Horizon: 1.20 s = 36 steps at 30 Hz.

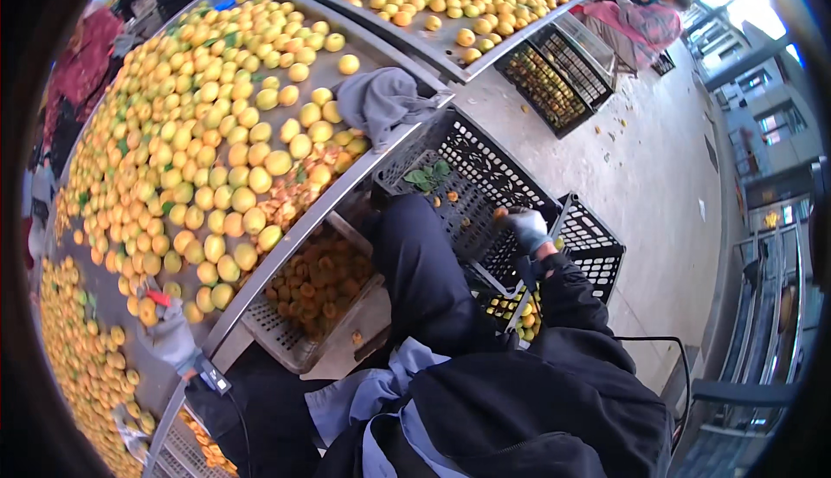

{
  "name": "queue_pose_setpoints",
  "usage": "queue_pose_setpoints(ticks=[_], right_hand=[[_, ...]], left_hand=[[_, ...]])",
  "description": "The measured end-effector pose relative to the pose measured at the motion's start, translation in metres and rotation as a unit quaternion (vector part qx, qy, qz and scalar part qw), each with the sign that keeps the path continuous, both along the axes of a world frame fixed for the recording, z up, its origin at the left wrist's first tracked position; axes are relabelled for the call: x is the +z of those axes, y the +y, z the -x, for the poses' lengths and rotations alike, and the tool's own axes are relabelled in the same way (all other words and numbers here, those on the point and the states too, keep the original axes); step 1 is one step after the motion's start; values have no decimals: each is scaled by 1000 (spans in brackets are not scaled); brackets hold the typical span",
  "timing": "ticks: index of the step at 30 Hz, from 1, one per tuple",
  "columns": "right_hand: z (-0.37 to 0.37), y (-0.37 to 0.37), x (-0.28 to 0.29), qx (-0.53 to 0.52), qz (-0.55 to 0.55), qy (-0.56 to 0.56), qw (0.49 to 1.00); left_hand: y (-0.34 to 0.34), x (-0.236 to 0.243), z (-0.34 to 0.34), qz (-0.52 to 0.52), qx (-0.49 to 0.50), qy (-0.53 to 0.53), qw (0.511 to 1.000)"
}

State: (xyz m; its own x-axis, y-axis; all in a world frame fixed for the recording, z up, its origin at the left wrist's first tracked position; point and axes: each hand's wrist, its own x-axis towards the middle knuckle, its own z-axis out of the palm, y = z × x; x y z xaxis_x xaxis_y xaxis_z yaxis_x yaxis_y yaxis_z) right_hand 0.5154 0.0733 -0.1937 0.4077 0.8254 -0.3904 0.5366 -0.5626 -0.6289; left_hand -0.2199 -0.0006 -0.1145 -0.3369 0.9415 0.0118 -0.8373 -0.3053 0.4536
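Note:
My left hand [173, 337], in a pale work glove, is at the near edge of the sorting table [299, 248]. Its fingers are closed on a small red-handled tool [157, 297], whose working end I cannot make out. Loose yellow-orange fruits [221, 153], round and citrus-like, lie just beyond it. On my right, my right hand [526, 225], also gloved, hangs over a black plastic crate [498, 162]. A small orange fruit [500, 212] shows at its fingertips, partly hidden. Green leaves [428, 175] and a few fruits lie in that crate.
A grey cloth [381, 101] drapes over the table corner. Beneath the table edge, a pale crate [294, 352] holds orange fruit. Another black crate [597, 248] stands by my right arm. Filled crates [545, 80] sit on the floor near a seated person [636, 23] at a second table.

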Motion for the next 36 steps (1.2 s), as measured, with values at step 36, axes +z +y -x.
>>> queue_pose_setpoints(ticks=[36], right_hand=[[102,70,76,91,-191,46,976]], left_hand=[[1,12,1,-75,-38,82,993]])
